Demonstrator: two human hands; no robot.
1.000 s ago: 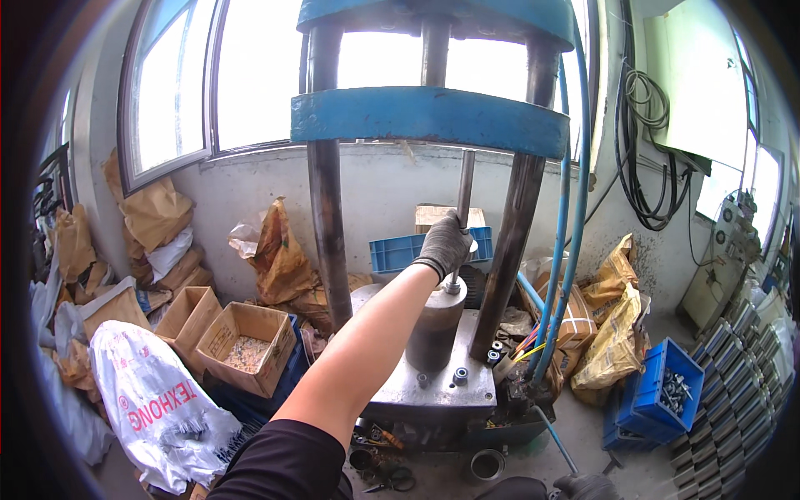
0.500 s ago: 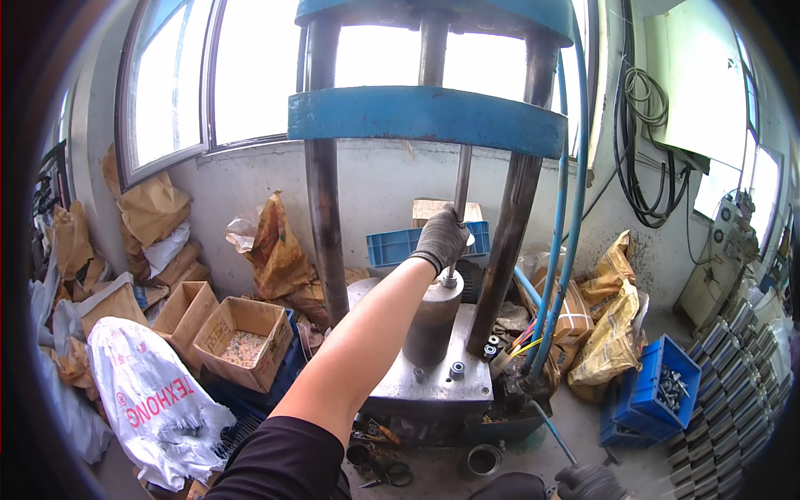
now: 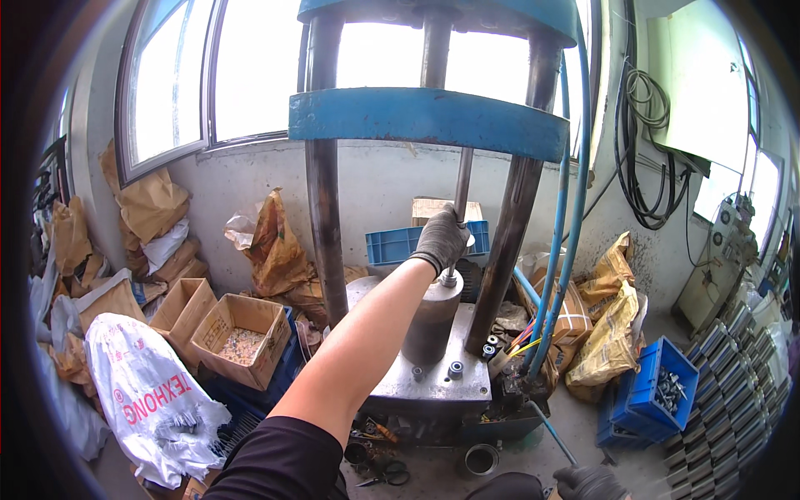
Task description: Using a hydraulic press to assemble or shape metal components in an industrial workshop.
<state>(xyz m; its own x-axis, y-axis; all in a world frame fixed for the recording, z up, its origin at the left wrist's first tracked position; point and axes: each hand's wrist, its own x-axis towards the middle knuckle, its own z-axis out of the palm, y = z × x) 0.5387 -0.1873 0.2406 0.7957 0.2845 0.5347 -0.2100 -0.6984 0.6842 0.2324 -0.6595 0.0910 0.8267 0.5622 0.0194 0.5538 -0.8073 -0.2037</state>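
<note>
My left hand (image 3: pixel 443 237), in a dark grey glove, is wrapped round an upright metal rod (image 3: pixel 463 182). The rod runs from the underside of a blue press crossbeam (image 3: pixel 425 115) down to the top of a thick steel cylinder (image 3: pixel 432 327). This cylinder stands on the press's metal base plate (image 3: pixel 471 377); my forearm hides part of both. At the lower right, my right hand (image 3: pixel 587 482), also gloved, is closed on the near end of a thin blue lever (image 3: pixel 558 437). Small bearing-like rings (image 3: pixel 455 370) sit on the plate beside the cylinder.
Dark press columns (image 3: pixel 327 217) flank the work, with blue hoses (image 3: pixel 567 200) on the right. Cardboard boxes (image 3: pixel 275 354) and a white sack (image 3: pixel 150 408) stand left. Blue bins (image 3: pixel 688 367) and stacked metal tubes (image 3: pixel 725 400) are at right. Scissors (image 3: pixel 395 474) lie below the press.
</note>
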